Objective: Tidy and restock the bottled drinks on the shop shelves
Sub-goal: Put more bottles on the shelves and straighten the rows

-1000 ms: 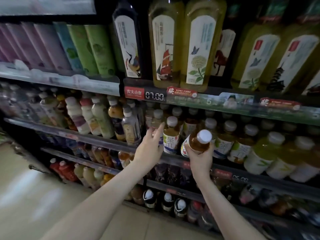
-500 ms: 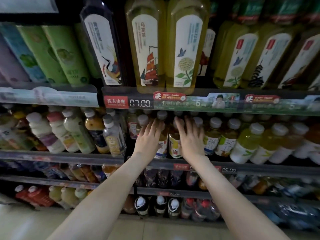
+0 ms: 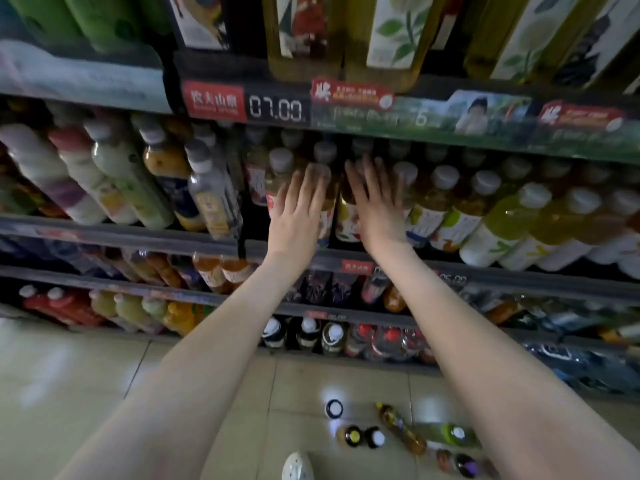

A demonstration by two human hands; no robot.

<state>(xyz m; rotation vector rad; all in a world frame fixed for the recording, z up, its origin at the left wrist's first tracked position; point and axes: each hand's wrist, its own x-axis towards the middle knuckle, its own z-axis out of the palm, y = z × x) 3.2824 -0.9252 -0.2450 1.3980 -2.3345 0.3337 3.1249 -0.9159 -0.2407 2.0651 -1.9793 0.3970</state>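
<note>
Fingers of both hands lie straight, flat against bottles below the price strip; uneven pushing could topple neighbours.

Left hand and right hand side by side on the front bottles of the middle shelf.
The hands lie flat against neighbouring bottles, close together but not touching, with more bottles in rows to the left, to the right and behind. Directly above runs the price strip, and over it tall bottles stand on the top shelf. Lower shelves below hold further bottles. On the floor in front, between the forearms, sit loose bottles, some standing, some lying, with a shoe to their left.
</note>
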